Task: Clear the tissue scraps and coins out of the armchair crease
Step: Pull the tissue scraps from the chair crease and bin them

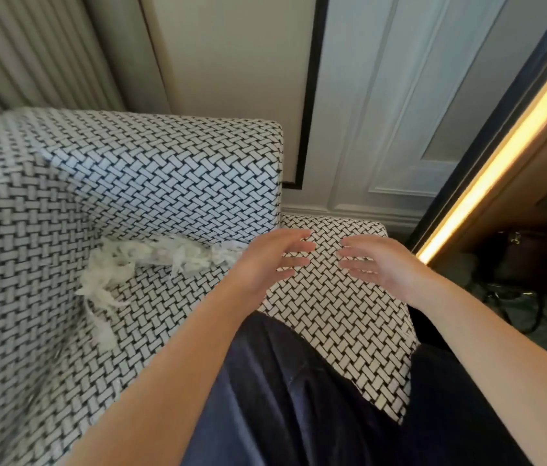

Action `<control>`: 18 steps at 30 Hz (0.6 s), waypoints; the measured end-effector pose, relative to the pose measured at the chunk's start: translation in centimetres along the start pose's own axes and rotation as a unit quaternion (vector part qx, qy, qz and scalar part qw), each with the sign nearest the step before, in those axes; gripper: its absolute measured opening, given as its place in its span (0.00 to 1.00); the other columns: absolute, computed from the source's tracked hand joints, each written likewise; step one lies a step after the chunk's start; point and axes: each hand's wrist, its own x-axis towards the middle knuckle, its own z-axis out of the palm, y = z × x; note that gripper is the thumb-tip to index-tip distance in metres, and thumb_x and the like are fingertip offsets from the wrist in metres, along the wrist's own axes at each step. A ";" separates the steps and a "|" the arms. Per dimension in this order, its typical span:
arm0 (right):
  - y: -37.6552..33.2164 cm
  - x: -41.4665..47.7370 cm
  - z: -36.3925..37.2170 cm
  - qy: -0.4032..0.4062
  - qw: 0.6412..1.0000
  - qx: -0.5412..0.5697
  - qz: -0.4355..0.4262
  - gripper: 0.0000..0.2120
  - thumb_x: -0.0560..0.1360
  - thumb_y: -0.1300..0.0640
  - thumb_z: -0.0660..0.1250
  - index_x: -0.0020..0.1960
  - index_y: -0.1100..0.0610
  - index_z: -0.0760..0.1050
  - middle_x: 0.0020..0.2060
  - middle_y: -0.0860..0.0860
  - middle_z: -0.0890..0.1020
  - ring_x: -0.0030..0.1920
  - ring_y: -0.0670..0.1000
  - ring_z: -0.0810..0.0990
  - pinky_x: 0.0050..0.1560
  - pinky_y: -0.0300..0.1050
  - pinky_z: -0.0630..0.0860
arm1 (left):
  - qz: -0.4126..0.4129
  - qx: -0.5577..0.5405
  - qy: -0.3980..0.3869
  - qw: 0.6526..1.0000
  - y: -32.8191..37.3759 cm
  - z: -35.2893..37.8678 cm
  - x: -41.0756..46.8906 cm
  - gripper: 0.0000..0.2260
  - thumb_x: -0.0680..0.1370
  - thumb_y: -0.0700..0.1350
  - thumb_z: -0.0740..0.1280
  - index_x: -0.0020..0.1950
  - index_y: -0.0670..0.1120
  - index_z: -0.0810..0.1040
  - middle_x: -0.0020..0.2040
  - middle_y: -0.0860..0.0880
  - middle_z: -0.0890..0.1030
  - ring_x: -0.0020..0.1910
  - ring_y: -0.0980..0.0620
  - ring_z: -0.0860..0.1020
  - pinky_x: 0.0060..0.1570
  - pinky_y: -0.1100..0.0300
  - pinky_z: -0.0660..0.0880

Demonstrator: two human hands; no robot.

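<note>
Head view: one armchair in black-and-white basket-weave cloth fills the left and middle, and its seat lies under both hands. Beyond the hands stands a pale panelled wall; far to their left hangs one pleated curtain. Right of the right hand runs one glowing amber strip, with one dark bag on the floor beside it.

Two hands are over the seat, apart. The left hand and right hand both have their fingers spread and straight, fingertips toward each other, holding nothing. The tissue scraps lie along the crease just left of the left hand — a white shredded heap, too tangled to count. One dark trouser leg shows between the forearms.
</note>
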 end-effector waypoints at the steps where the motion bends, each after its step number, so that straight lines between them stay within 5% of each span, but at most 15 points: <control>1: -0.5 0.0 1.7 -0.015 1.000 -0.007 -0.007 0.11 0.77 0.55 0.66 0.58 0.56 0.76 0.51 0.52 0.83 0.51 0.51 0.83 0.57 0.47 0.77 | 0.005 -0.001 0.013 1.000 -0.1 -1.6 -0.6 0.10 0.80 0.50 0.61 0.59 0.51 0.78 0.53 0.52 0.83 0.53 0.52 0.80 0.59 0.54 0.73; 10: -1.9 1.3 16.2 -0.124 0.990 -0.064 -0.029 0.08 0.76 0.60 0.65 0.54 0.58 0.78 0.49 0.55 0.84 0.50 0.53 0.83 0.53 0.46 0.79 | 0.016 0.015 0.146 0.989 -2.6 -14.7 -4.9 0.12 0.80 0.50 0.60 0.61 0.49 0.76 0.56 0.52 0.81 0.54 0.51 0.79 0.62 0.52 0.72; 14: -1.1 2.2 21.4 -0.179 0.978 -0.099 -0.039 0.06 0.77 0.59 0.64 0.53 0.57 0.77 0.49 0.52 0.83 0.52 0.51 0.81 0.58 0.48 0.77 | -0.022 0.028 0.234 0.972 -5.3 -18.8 -5.5 0.19 0.80 0.50 0.61 0.70 0.47 0.68 0.68 0.49 0.72 0.63 0.49 0.72 0.65 0.52 0.68; 18: 0.2 3.0 25.7 -0.171 0.971 -0.141 -0.086 0.10 0.76 0.56 0.65 0.56 0.56 0.78 0.53 0.50 0.81 0.57 0.51 0.79 0.62 0.50 0.74 | -0.086 0.001 0.306 0.948 -9.1 -21.5 -5.2 0.26 0.79 0.50 0.62 0.76 0.48 0.58 0.73 0.50 0.63 0.70 0.46 0.65 0.58 0.57 0.64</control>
